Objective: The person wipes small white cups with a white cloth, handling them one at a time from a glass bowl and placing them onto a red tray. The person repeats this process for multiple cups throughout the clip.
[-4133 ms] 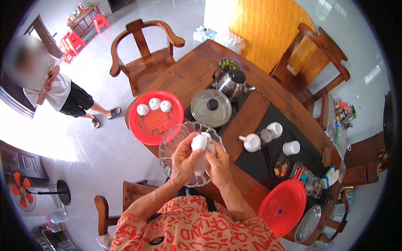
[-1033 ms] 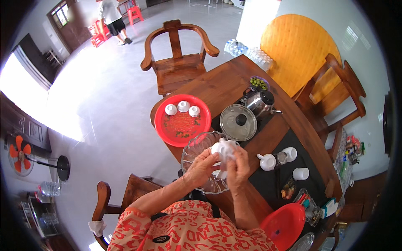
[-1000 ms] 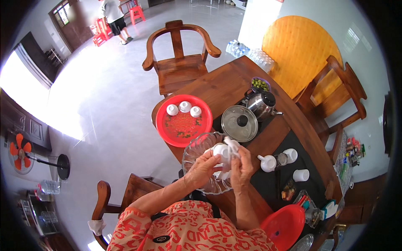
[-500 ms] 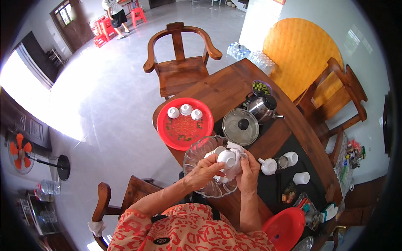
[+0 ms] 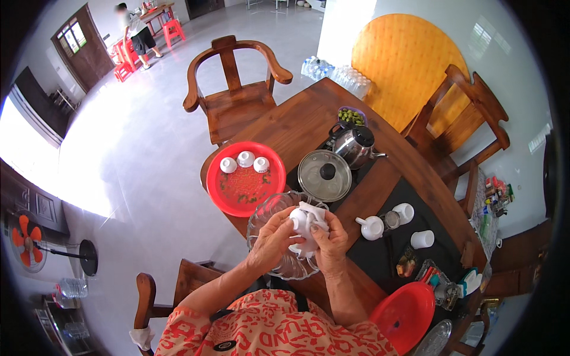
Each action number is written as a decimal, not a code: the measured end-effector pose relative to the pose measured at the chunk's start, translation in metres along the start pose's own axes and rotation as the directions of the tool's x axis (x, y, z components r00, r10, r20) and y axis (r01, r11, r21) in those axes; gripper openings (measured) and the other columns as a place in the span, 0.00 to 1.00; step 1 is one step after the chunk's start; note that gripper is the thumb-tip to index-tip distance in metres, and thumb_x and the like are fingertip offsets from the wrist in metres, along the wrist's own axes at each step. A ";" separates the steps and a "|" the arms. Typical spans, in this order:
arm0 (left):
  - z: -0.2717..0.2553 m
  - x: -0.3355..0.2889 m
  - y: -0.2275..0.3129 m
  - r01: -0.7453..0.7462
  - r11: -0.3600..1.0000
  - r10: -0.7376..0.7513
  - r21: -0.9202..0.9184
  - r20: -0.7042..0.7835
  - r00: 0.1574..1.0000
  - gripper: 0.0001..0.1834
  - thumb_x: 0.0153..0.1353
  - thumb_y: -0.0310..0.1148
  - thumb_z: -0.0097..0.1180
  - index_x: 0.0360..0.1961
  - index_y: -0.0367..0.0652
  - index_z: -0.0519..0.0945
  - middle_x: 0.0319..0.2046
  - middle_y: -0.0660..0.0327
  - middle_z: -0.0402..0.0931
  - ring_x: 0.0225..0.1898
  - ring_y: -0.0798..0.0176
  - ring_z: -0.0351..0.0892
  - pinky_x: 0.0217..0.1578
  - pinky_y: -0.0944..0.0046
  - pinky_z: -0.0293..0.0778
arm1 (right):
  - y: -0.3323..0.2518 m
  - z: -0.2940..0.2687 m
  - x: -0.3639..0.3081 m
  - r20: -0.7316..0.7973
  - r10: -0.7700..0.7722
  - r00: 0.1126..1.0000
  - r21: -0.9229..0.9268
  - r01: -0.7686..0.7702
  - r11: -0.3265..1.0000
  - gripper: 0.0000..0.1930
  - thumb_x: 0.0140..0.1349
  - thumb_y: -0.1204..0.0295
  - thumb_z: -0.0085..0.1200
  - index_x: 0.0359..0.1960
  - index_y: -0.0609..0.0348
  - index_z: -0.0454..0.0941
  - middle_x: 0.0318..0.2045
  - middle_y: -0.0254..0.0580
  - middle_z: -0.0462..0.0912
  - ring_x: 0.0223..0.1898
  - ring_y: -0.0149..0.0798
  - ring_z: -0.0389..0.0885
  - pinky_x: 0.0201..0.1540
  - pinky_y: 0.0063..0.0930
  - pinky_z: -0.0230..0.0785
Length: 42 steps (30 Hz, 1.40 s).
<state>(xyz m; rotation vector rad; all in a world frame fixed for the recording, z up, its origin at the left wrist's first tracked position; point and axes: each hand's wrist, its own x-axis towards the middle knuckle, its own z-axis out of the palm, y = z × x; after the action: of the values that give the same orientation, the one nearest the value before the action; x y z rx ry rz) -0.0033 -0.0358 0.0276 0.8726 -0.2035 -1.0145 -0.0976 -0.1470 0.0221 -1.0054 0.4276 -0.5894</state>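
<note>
My left hand (image 5: pixel 272 240) grips a small white cup (image 5: pixel 297 218), which is tilted on its side. My right hand (image 5: pixel 331 242) presses a white cloth (image 5: pixel 313 212) against the same cup, its fingers bunched in the folds. Both hands are above a clear scalloped glass bowl (image 5: pixel 254 228); more white pieces lie in the bowl, mostly hidden by my hands. Left of and beyond the bowl is a round red tray (image 5: pixel 240 202). Three white cups stand upside down along its far side: a left one (image 5: pixel 228 165), a middle one (image 5: pixel 245 158) and a right one (image 5: pixel 261 164).
On the wooden table (image 5: pixel 309 113) are a glass pot lid (image 5: pixel 314 181), a steel kettle (image 5: pixel 354 148), a bowl of green fruit (image 5: pixel 351 116), a white pitcher (image 5: pixel 371 228) and a white cup (image 5: pixel 422 239). A red basin (image 5: pixel 409 314) sits near right. A person (image 5: pixel 141 35) stands far off.
The view has shifted, so the scene sits further left. The cup has turned in my hands and the cloth now wraps more of it. The far person has straightened up somewhat.
</note>
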 end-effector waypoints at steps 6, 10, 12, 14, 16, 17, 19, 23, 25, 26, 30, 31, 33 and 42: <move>-0.001 0.003 0.003 0.003 1.000 -0.004 0.029 0.057 0.998 0.26 0.62 0.33 0.56 0.59 0.38 0.64 0.44 0.63 0.74 0.44 0.71 0.73 0.45 0.68 0.72 | -0.003 0.004 -0.003 0.096 0.114 0.989 -0.091 -0.106 0.990 0.18 0.61 0.75 0.53 0.53 0.67 0.69 0.41 0.36 0.77 0.39 0.24 0.75 0.38 0.17 0.73; -0.012 0.003 0.010 0.123 0.992 -0.127 0.039 0.159 0.979 0.25 0.62 0.34 0.56 0.58 0.37 0.65 0.44 0.63 0.74 0.44 0.70 0.74 0.44 0.69 0.72 | -0.012 -0.009 0.000 0.223 0.192 0.956 -0.171 -0.156 0.973 0.17 0.61 0.75 0.53 0.52 0.66 0.71 0.40 0.35 0.77 0.39 0.23 0.75 0.37 0.16 0.71; -0.019 0.004 0.010 0.150 0.988 -0.153 0.029 0.186 0.971 0.25 0.61 0.35 0.57 0.57 0.36 0.67 0.43 0.63 0.74 0.43 0.70 0.75 0.42 0.69 0.74 | -0.024 -0.007 -0.001 0.265 0.208 0.942 -0.248 -0.142 0.958 0.16 0.59 0.77 0.53 0.50 0.64 0.73 0.40 0.36 0.79 0.40 0.28 0.76 0.40 0.21 0.70; -0.012 0.000 0.016 0.142 0.977 -0.162 0.162 0.123 0.979 0.26 0.59 0.36 0.59 0.55 0.36 0.69 0.40 0.64 0.75 0.40 0.72 0.75 0.38 0.71 0.74 | -0.022 -0.004 0.008 0.444 -0.177 0.878 -0.595 0.437 0.674 0.16 0.56 0.79 0.54 0.48 0.63 0.75 0.40 0.39 0.79 0.42 0.36 0.75 0.45 0.27 0.67; -0.009 -0.001 0.021 0.120 0.958 -0.145 0.259 0.082 0.986 0.26 0.58 0.38 0.60 0.54 0.35 0.70 0.39 0.64 0.76 0.39 0.72 0.75 0.37 0.71 0.74 | -0.017 0.002 0.005 0.559 -0.237 0.794 -0.700 0.606 0.379 0.17 0.50 0.82 0.54 0.44 0.60 0.78 0.43 0.44 0.78 0.45 0.51 0.70 0.51 0.38 0.61; -0.009 -0.002 0.023 0.100 0.952 -0.127 0.289 0.074 0.989 0.26 0.58 0.39 0.60 0.53 0.34 0.71 0.39 0.64 0.75 0.39 0.72 0.75 0.38 0.71 0.75 | -0.015 0.002 0.003 0.558 -0.224 0.799 -0.686 0.596 0.418 0.17 0.50 0.82 0.54 0.44 0.59 0.78 0.44 0.44 0.78 0.45 0.50 0.70 0.50 0.37 0.61; -0.012 -0.003 0.024 0.083 0.939 -0.111 0.335 0.063 0.992 0.26 0.58 0.40 0.60 0.52 0.33 0.71 0.39 0.63 0.75 0.39 0.72 0.74 0.39 0.70 0.75 | -0.014 -0.001 0.003 0.559 -0.196 0.806 -0.652 0.573 0.497 0.17 0.50 0.82 0.53 0.44 0.59 0.78 0.45 0.44 0.77 0.44 0.48 0.70 0.50 0.36 0.62; -0.022 -0.001 0.015 0.066 0.943 -0.092 0.326 0.064 0.994 0.27 0.58 0.40 0.59 0.53 0.32 0.71 0.40 0.63 0.75 0.40 0.72 0.74 0.41 0.71 0.74 | -0.019 -0.001 -0.002 0.506 0.021 0.863 -0.575 0.319 0.753 0.16 0.52 0.84 0.51 0.44 0.59 0.78 0.44 0.41 0.78 0.48 0.43 0.71 0.49 0.31 0.65; -0.021 -0.002 0.012 0.044 0.961 -0.065 0.273 0.069 0.995 0.27 0.59 0.40 0.59 0.54 0.32 0.71 0.41 0.63 0.75 0.41 0.72 0.74 0.42 0.71 0.74 | -0.020 -0.003 -0.003 0.444 0.068 0.893 -0.506 0.187 0.842 0.16 0.52 0.83 0.51 0.44 0.62 0.77 0.43 0.41 0.77 0.48 0.39 0.72 0.47 0.27 0.67; -0.020 -0.002 0.014 0.046 0.960 -0.071 0.277 0.082 0.994 0.28 0.59 0.40 0.58 0.56 0.33 0.70 0.42 0.63 0.75 0.41 0.72 0.74 0.43 0.70 0.74 | -0.020 -0.007 -0.003 0.403 0.098 0.910 -0.470 0.114 0.875 0.15 0.52 0.83 0.51 0.43 0.63 0.77 0.43 0.41 0.77 0.48 0.38 0.72 0.47 0.27 0.67; -0.019 0.000 0.007 0.042 0.987 -0.058 0.155 0.102 0.993 0.26 0.58 0.35 0.61 0.55 0.33 0.71 0.41 0.64 0.76 0.39 0.74 0.74 0.40 0.72 0.73 | -0.017 -0.001 -0.003 0.271 -0.100 0.957 -0.508 0.230 0.830 0.17 0.51 0.81 0.56 0.45 0.65 0.75 0.44 0.43 0.74 0.45 0.39 0.73 0.46 0.28 0.66; -0.019 -0.001 0.005 0.025 0.993 -0.038 0.115 0.112 0.993 0.26 0.58 0.34 0.61 0.55 0.34 0.71 0.41 0.64 0.76 0.39 0.74 0.74 0.40 0.72 0.73 | -0.016 0.003 -0.001 0.316 -0.260 0.912 -0.609 0.405 0.682 0.17 0.51 0.80 0.57 0.45 0.65 0.74 0.43 0.43 0.73 0.45 0.41 0.73 0.46 0.29 0.66; -0.018 -0.002 -0.001 -0.008 0.999 0.004 0.032 0.134 0.991 0.26 0.58 0.32 0.61 0.56 0.35 0.70 0.42 0.64 0.76 0.39 0.75 0.74 0.41 0.72 0.73 | -0.010 0.005 0.003 0.416 -0.380 0.826 -0.701 0.557 0.445 0.20 0.50 0.79 0.58 0.48 0.64 0.73 0.43 0.47 0.71 0.43 0.46 0.72 0.45 0.35 0.67; -0.017 -0.005 0.010 -0.091 0.957 0.071 0.277 0.084 0.994 0.28 0.53 0.30 0.65 0.56 0.36 0.71 0.42 0.63 0.75 0.42 0.72 0.74 0.44 0.70 0.73 | -0.012 0.005 -0.009 0.509 -0.106 0.854 -0.706 0.485 0.517 0.17 0.54 0.81 0.52 0.47 0.68 0.72 0.44 0.51 0.70 0.43 0.49 0.74 0.43 0.33 0.69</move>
<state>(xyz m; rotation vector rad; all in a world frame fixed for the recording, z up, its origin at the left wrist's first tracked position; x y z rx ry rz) 0.0096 -0.0202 0.0242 1.0755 -0.4506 -0.9547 -0.1043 -0.1429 0.0360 -2.1226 0.1145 -0.4583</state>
